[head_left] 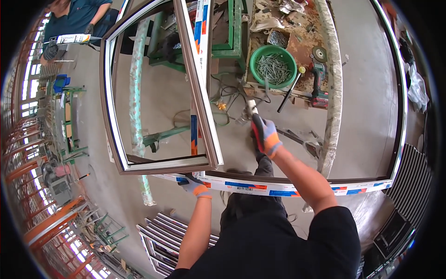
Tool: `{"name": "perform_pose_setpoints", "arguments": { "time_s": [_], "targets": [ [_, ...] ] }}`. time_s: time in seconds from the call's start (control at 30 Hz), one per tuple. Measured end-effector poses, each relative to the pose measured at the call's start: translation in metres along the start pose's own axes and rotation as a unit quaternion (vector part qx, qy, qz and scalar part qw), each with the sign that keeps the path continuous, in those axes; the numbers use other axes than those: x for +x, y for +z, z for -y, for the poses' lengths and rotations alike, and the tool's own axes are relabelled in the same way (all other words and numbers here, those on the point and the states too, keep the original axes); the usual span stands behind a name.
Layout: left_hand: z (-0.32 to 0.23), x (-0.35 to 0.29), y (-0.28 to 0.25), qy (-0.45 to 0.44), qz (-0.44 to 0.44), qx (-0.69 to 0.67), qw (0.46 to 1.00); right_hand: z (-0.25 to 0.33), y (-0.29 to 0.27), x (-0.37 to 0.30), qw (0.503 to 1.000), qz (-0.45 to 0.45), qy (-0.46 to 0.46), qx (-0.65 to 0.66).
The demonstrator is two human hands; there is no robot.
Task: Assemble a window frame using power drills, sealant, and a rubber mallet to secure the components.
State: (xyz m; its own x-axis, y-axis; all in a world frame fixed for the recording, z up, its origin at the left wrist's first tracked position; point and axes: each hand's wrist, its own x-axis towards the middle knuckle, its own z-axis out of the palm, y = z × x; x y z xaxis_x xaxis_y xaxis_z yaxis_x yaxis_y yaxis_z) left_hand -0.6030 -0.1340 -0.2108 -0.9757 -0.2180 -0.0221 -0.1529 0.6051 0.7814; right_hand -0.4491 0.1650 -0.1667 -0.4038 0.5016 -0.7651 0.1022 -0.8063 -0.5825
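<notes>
Above the right-hand opening of a large frame, the right grip, in a grey-and-orange glove, is closed around a red-and-black tool with a pale tip; blur hides the tool's exact kind. At the large frame's lower bar, which is covered in blue, white and orange tape, the left grip touches the edge just below the corner of a smaller brown-and-white frame; its fingertips are partly hidden, so I cannot tell whether they are clenched. The smaller frame lies at a slant over the large one's left part.

Beyond the tool, cables lie on the floor. Past them, a worn brown surface bears a green bowl filled with screws, a small carton of more screws, and an angle grinder. A black-handled mallet leans outward beside the bowl. Two wrapped bars run lengthwise: a whitish one at right, a green-patterned one at left. At the upper left, a co-worker holds a white tube.
</notes>
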Motion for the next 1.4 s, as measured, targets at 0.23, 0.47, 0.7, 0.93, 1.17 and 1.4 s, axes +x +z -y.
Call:
{"name": "perform_pose_setpoints", "arguments": {
  "time_s": [0.23,0.47,0.7,0.93,1.17,1.4],
  "targets": [
    [0.024,0.005,0.002,-0.059,0.013,-0.028,0.998,-0.014,0.058,0.145,0.997,-0.051,0.017,0.061],
    [-0.017,-0.001,-0.015,-0.084,0.001,-0.091,0.992,-0.012,0.108,0.269,0.994,-0.086,0.004,0.061],
    [0.012,0.003,-0.031,-0.048,-0.011,-0.063,0.997,-0.017,0.133,0.326,0.978,-0.166,-0.034,-0.123],
    [0.017,0.001,-0.047,-0.146,0.061,-0.193,0.968,-0.047,0.128,0.353,0.981,-0.186,-0.038,-0.048],
    [0.012,-0.001,-0.028,-0.165,0.044,-0.215,0.962,-0.056,0.073,0.387,0.976,-0.171,-0.135,-0.013],
    [0.027,-0.009,-0.015,-0.267,0.037,-0.338,0.902,-0.165,-0.004,0.373,0.973,-0.147,-0.130,-0.119]
  ]
}}
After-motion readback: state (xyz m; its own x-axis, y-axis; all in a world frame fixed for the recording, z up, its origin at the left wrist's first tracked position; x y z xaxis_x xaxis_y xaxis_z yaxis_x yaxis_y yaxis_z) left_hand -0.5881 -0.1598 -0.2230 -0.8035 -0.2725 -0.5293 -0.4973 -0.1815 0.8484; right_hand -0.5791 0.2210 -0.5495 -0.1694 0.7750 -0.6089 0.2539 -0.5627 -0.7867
